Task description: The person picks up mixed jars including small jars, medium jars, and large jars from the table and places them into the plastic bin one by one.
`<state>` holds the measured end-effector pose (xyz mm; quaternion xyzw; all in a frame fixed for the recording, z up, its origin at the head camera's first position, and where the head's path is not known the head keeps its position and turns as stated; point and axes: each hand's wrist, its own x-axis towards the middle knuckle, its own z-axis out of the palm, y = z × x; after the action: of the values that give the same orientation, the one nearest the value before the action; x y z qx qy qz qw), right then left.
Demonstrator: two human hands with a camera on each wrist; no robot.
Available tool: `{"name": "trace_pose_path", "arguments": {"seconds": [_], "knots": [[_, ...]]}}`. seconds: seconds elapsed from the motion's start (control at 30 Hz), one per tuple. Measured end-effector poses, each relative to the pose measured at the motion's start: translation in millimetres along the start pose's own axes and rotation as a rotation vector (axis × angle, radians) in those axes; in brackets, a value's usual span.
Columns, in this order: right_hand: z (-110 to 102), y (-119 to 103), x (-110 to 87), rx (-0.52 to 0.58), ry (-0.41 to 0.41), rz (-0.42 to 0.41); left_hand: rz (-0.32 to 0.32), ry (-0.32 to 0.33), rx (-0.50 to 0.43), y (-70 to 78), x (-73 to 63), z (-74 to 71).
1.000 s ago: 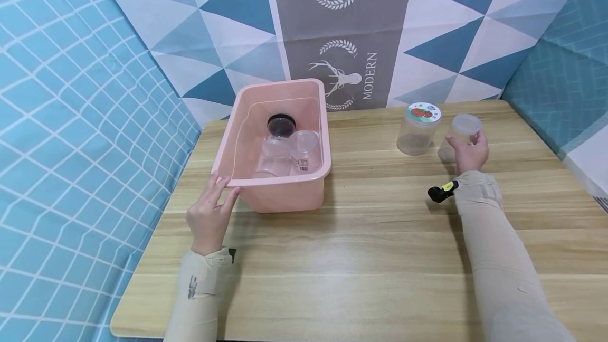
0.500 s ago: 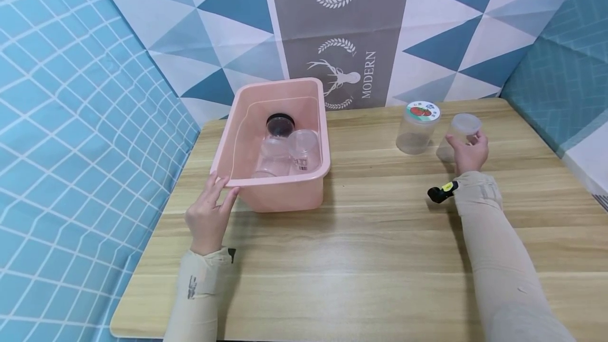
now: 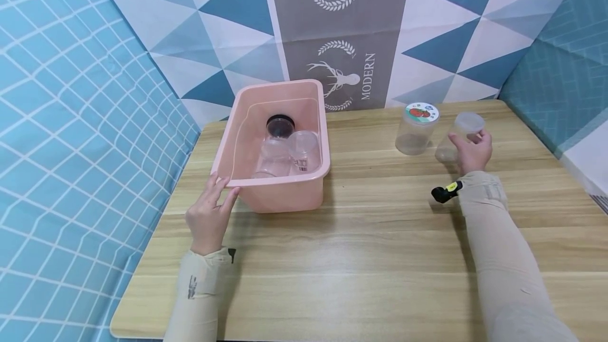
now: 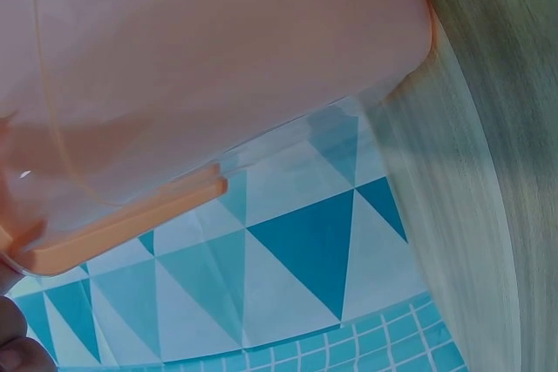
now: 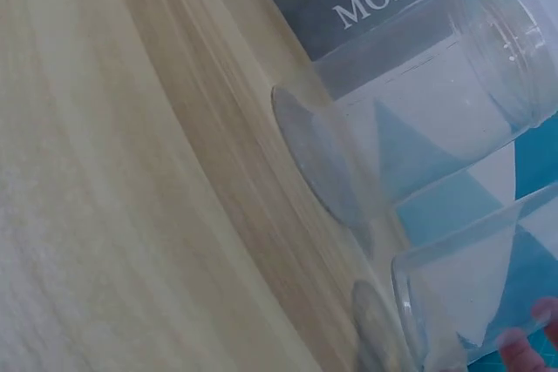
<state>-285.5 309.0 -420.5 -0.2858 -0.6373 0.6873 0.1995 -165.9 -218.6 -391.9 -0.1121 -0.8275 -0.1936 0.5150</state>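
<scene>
My left hand [image 3: 209,218] grips the near left corner of a pink plastic tub [image 3: 285,194] by its rim. In the left wrist view only bits of its fingers [image 4: 19,341] show, beside the tub's wall [image 4: 227,50]. Toward the right, my right hand [image 3: 474,153] holds a clear plastic jar [image 3: 447,151] around its side, thumb on the left. The jar leans slightly to the right, and in the right wrist view its base [image 5: 410,311] appears just off the tabletop. A second clear jar [image 3: 412,136], with a tomato picture on its lid, stands upright to its left.
Inside the tub lie several clear containers [image 3: 275,160], one with a black lid [image 3: 280,125]. The wooden table [image 3: 370,257] meets a patterned backdrop [image 3: 351,20] at the back and a blue tiled sheet [image 3: 71,136] on the left.
My right hand has shifted slightly right with the jar, which now tilts a little more and seems raised. The left hand and tub have stayed in place.
</scene>
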Motion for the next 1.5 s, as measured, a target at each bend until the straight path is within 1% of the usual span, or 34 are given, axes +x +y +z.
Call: {"name": "trace_pose_path", "arguments": {"seconds": [0.07,0.2,0.3,0.4,0.5,0.63,0.77,0.87,0.93,1.03,1.17,1.23,1.33,1.5], "knots": [[-1.8,-1.6,-0.4,-0.019,-0.008,0.001,0.002,-0.002,0.001,0.5,0.2,0.1],[-8.2,-6.2,-1.0,-0.023,-0.031,0.013,0.015,0.004,0.004,0.7,0.9,1.1],[-14.1,-10.5,-2.3,-0.046,-0.094,0.023,0.023,0.010,0.006,0.2,1.8,1.9],[-19.4,-13.5,-3.8,-0.077,-0.168,0.016,0.024,0.009,0.002,-0.5,2.3,2.3],[-22.4,-15.6,-5.2,-0.135,-0.203,-0.017,0.021,0.004,0.000,-0.9,1.8,2.2],[-24.0,-18.8,-6.2,-0.270,-0.208,-0.065,0.018,0.006,-0.002,-1.1,0.8,1.9],[-25.5,-23.9,-5.7,-0.342,-0.214,-0.068,0.018,0.008,-0.005,-0.8,0.7,1.8],[-27.2,-28.0,-4.6,-0.392,-0.242,-0.058,0.016,0.008,-0.011,-0.7,1.1,1.7],[-28.1,-30.6,-4.1,-0.432,-0.275,-0.048,0.011,0.013,-0.015,-0.7,0.9,1.5],[-29.2,-35.0,-5.2,-0.456,-0.346,-0.024,0.010,0.024,-0.018,-1.0,0.0,1.2],[-31.9,-42.0,-7.3,-0.467,-0.460,-0.029,0.003,0.036,-0.022,-1.4,-0.5,1.3],[-33.7,-45.7,-8.1,-0.483,-0.505,-0.048,-0.002,0.037,-0.022,-1.5,-0.2,1.6],[-35.3,-51.0,-9.8,-0.502,-0.550,-0.056,-0.007,0.034,-0.020,-1.6,0.1,2.1],[-35.5,-57.8,-12.2,-0.557,-0.597,-0.050,-0.005,0.027,-0.019,-1.3,-0.3,2.8]]}}
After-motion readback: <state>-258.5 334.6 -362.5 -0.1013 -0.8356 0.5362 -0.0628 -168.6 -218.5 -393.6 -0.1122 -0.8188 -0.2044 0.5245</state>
